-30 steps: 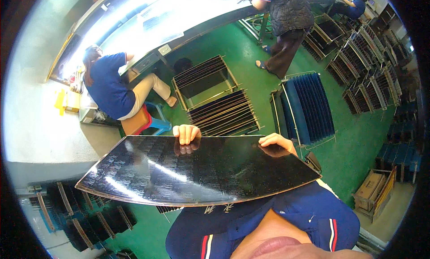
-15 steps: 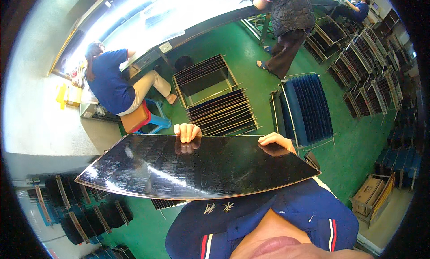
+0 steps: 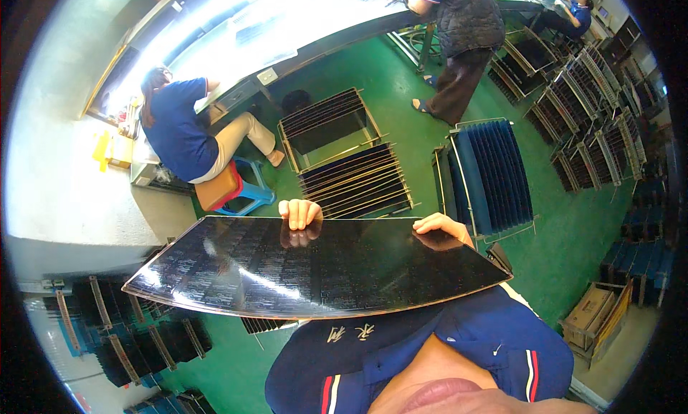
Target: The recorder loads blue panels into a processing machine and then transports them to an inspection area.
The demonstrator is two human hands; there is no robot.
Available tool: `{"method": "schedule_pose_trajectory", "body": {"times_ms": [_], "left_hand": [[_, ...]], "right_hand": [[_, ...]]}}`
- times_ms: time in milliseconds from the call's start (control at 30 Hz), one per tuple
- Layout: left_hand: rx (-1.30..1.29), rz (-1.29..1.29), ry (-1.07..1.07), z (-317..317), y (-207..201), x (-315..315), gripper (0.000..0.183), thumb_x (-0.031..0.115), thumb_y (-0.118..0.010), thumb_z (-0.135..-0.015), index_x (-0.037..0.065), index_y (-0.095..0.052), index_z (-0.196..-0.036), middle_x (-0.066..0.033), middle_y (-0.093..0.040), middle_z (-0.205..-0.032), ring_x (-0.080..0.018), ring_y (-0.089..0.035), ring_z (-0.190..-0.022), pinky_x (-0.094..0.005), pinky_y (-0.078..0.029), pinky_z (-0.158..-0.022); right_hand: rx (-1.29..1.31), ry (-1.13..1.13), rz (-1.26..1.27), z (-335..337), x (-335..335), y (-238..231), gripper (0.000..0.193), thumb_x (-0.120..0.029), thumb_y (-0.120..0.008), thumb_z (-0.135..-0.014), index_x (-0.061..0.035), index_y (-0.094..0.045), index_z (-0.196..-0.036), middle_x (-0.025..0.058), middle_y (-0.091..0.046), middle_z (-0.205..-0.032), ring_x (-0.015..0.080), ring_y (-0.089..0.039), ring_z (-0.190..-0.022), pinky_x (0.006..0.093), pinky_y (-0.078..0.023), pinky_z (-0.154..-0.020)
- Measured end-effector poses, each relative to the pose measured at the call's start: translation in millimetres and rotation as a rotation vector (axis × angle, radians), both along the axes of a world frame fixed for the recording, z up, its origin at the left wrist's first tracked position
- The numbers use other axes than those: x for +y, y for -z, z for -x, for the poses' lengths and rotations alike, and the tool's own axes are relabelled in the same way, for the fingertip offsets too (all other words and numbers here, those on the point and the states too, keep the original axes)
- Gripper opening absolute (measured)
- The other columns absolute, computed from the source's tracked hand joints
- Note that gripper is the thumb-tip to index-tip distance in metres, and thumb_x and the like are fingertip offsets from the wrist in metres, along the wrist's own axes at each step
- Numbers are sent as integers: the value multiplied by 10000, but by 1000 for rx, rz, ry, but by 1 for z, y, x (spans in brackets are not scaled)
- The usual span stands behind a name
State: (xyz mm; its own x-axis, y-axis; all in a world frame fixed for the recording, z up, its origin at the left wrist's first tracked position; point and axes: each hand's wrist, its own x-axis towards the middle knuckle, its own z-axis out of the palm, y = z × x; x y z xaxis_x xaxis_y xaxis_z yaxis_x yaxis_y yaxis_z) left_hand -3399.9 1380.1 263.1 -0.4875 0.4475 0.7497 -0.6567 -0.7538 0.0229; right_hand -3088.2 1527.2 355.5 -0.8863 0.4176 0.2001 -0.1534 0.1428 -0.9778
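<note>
A large glossy black circuit board panel [image 3: 322,271] with rows of fine pattern and a thin copper-coloured edge is held out in front of my chest. My left hand [image 3: 299,213] is closed over its far edge left of the middle, fingers bent onto the shiny top face and mirrored in it. Near the far right corner, my right hand [image 3: 441,225] grips the same edge, fingers lying along the top. Both forearms and most of the palms are hidden behind the panel.
Beyond the panel, wire racks [image 3: 351,177] of upright boards stand on the green floor, with a blue-slatted rack [image 3: 494,174] to their right. A seated person [image 3: 179,127] works at a bright bench [image 3: 287,54]; another person [image 3: 466,49] stands there. More racks [image 3: 140,317] line the left.
The panel and both hands stay almost still. The standing person's arm at the bench has shifted slightly, and the far right person's hands have moved a little.
</note>
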Motion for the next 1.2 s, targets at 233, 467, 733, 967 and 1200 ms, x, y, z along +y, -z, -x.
{"method": "schedule_pose_trajectory", "body": {"times_ms": [233,467,733,967,1200], "left_hand": [[22,-52,26,1,1,3,516,161,-835,-689,79,-543,-1107,4,-629,-884,-131,-601,-796,-250,-482,-750],[-20,-7,18,-7,0,0,569,187,-861,-658,72,-542,-1114,6,-611,-869,-122,-583,-777,-246,-474,-739],[-75,35,19,-11,-7,-1,406,-49,-717,-729,93,-555,-1073,32,-609,-826,-100,-584,-743,-229,-469,-706],[-84,76,12,-12,-11,0,399,-99,-669,-733,97,-562,-1064,33,-606,-798,-95,-582,-727,-218,-467,-701],[-47,35,34,-11,-19,3,373,-86,-662,-746,92,-563,-1058,34,-596,-785,-97,-579,-721,-217,-464,-692]], "right_hand": [[-14,23,-111,-2,1,11,256,107,-706,-782,-3,-639,-1003,123,-630,-1057,206,-623,-1025,285,-476,-913],[17,71,-146,-5,1,21,218,74,-705,-786,-14,-655,-979,107,-653,-1036,203,-631,-1013,301,-481,-905],[27,97,-193,-5,-1,12,242,94,-721,-776,-23,-655,-977,105,-656,-1014,197,-642,-997,283,-496,-876],[40,65,-163,-6,-2,7,230,88,-714,-788,-12,-651,-986,117,-649,-1040,210,-631,-1017,298,-484,-898],[39,52,-138,-9,0,13,247,82,-711,-791,-17,-646,-1008,124,-640,-1068,216,-627,-1025,307,-480,-908]]}}
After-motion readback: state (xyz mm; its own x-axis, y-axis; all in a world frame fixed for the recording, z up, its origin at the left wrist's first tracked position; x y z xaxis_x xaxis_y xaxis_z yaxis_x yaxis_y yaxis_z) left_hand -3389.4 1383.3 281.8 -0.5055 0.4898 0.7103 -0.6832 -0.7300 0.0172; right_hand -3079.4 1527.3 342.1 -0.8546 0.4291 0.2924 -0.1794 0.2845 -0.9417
